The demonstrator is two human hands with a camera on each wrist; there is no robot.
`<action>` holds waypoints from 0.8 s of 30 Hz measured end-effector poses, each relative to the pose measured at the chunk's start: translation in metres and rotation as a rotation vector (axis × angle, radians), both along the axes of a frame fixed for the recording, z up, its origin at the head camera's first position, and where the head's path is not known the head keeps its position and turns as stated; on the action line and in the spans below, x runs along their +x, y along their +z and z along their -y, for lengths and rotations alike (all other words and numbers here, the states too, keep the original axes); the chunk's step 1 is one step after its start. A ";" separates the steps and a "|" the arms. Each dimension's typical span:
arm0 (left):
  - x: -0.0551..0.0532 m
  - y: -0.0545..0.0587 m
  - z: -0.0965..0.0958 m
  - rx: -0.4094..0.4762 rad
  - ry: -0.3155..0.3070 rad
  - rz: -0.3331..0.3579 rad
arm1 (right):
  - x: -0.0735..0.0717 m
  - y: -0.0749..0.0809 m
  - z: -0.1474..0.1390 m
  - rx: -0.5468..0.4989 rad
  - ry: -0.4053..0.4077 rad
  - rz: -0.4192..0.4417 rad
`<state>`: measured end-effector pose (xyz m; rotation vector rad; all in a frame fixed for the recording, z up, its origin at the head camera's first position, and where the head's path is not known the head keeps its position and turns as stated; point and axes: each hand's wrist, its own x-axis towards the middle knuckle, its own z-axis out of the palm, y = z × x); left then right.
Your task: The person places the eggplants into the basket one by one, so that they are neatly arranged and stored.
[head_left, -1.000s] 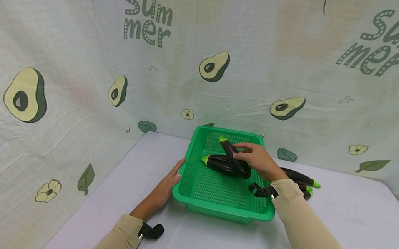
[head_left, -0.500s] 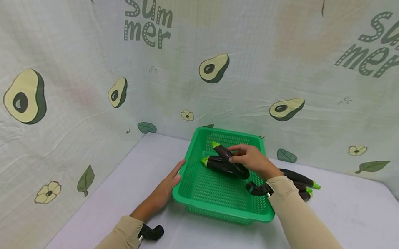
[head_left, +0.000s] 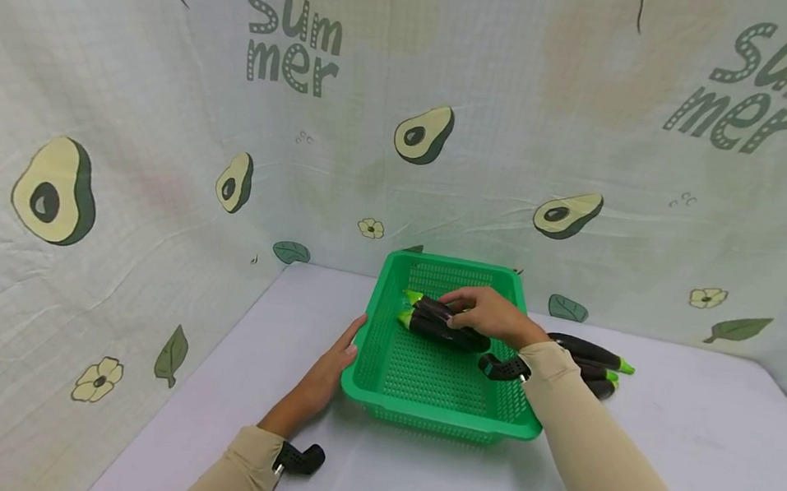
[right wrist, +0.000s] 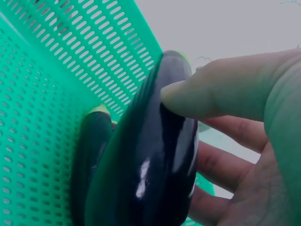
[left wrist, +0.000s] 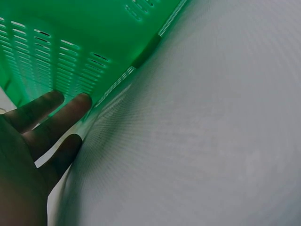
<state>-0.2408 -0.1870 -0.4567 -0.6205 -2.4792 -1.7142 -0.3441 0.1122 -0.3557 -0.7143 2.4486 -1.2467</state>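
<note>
My right hand pinches a dark purple eggplant between thumb and fingers, inside a green plastic basket. Its pale green stem end points left. Another eggplant lies on the basket floor in front of the held one, its stem also to the left. My left hand lies along the basket's left side with fingers extended. In the left wrist view, the spread fingers are at the slotted outer wall. The right hand hides part of the held eggplant in the head view.
Several more eggplants lie on the white table just right of the basket, partly behind my right forearm. A printed cloth hangs behind the table and along its left side.
My right hand has lowered and shifted slightly left with the eggplant, which has swung from steeply slanted to nearly level beside the other. The left hand and the basket have stayed put.
</note>
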 end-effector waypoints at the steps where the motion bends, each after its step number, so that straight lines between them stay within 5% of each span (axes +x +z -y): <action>1: 0.003 0.005 -0.001 -0.005 -0.005 0.003 | -0.001 0.000 0.001 0.008 0.000 0.000; 6: 0.017 0.028 -0.003 -0.016 -0.038 0.012 | -0.002 -0.004 0.003 0.033 -0.009 0.004; 24: 0.017 0.030 -0.003 -0.017 -0.040 0.030 | -0.002 -0.010 0.011 0.138 0.059 -0.112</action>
